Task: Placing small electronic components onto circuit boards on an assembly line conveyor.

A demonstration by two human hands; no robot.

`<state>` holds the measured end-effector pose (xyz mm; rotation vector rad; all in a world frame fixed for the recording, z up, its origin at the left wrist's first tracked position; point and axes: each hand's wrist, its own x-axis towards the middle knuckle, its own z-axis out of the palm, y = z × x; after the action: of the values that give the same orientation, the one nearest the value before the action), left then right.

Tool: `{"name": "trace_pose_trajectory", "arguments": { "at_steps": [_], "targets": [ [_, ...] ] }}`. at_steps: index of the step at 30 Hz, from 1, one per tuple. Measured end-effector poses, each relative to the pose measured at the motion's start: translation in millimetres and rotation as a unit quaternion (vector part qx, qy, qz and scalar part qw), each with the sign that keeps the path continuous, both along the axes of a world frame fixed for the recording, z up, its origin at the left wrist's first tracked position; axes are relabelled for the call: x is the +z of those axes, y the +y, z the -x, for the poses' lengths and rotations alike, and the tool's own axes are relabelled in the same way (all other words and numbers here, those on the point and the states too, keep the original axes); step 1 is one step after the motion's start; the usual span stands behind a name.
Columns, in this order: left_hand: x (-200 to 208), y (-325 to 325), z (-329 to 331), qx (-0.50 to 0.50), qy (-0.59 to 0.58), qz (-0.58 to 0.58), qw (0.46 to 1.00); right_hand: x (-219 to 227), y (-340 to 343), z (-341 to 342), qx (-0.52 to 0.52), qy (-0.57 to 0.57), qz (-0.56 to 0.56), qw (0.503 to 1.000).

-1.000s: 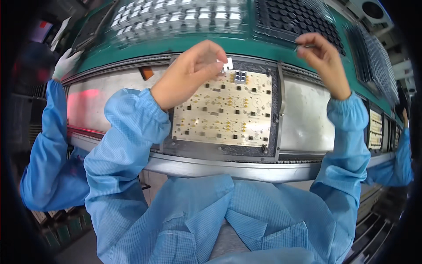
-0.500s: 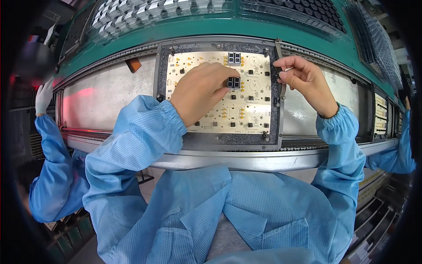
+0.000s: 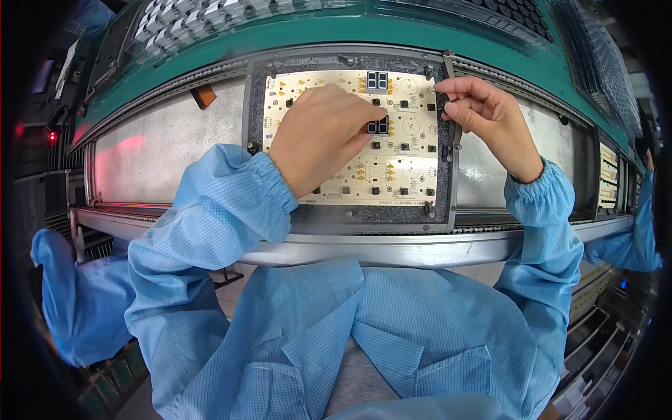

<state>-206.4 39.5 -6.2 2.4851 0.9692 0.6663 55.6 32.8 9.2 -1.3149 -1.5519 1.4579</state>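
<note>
A cream circuit board (image 3: 336, 199) lies in a dark speckled carrier frame (image 3: 329, 218) in front of me. My left hand (image 3: 318, 136) reaches over its middle, thumb and fingers closed on a black two-digit segment display (image 3: 378, 126) that sits at or just above the board. Another such display (image 3: 377, 81) stands on the board farther back. Beside the frame's right edge, my right hand (image 3: 488, 120) pinches a small black part (image 3: 443, 102) between thumb and fingertips; its exact kind is unclear. Small black square parts (image 3: 404, 147) and yellow components dot the board.
The carrier rests on a conveyor with a metal front rail (image 3: 364, 253). Beyond it, a green surface (image 3: 308, 52) carries trays of white parts (image 3: 231, 24) and black round parts (image 3: 514, 10). Co-workers' blue sleeves show at left (image 3: 77, 301) and right (image 3: 623, 248).
Both hands keep their grips with little movement. The view has shifted slightly, so the board appears a bit higher and to the right. The co-worker's gloved hand at left has pulled away from the conveyor.
</note>
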Motion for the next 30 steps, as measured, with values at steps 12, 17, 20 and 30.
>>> {"name": "trace_pose_trajectory", "arguments": {
  "at_steps": [12,17,20,30],
  "targets": [
    [52.0,63.1,-45.2,-0.009,0.276,0.366,0.889,2.4,10.4,16.8,0.013,-0.126,-0.118,0.985],
    [22.8,55.8,-29.0,-0.057,0.206,0.234,0.948,-13.4,25.3,17.3,0.027,-0.258,-0.251,0.933],
    [21.4,64.7,-6.0,-0.019,0.053,0.200,0.978,-15.0,26.6,19.1,0.073,-0.367,-0.358,0.856],
    [9.6,171.4,69.0,0.052,0.031,-0.371,0.926,-12.6,27.9,30.2,0.101,-0.441,-0.338,0.825]
  ]
}}
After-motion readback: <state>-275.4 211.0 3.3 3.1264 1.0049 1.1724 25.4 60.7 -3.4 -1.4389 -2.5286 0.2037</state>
